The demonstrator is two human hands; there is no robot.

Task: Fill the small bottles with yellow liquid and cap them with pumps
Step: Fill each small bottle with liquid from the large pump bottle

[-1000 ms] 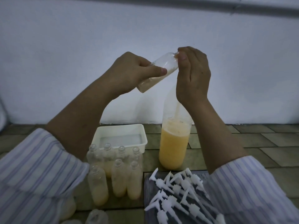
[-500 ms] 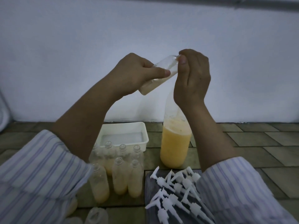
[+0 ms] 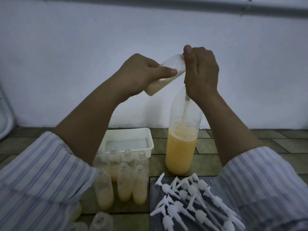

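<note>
Tub (image 3: 128, 140) at the back on the floor (image 3: 250, 142), large bottle (image 3: 181, 147) to its right, small bottles (image 3: 123, 177) before the tub, pumps (image 3: 191, 202) to their right.

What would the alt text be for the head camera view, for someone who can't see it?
A left hand holds a tilted small bottle of yellow liquid against the right hand, which grips the pump top of a large bottle standing on the tiled surface. Below stand uncapped small bottles, a white tray and loose white pumps.

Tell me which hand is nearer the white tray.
Left. The left hand holds a small bottle above the white tray; the right hand is above the big bottle beside it.
</note>
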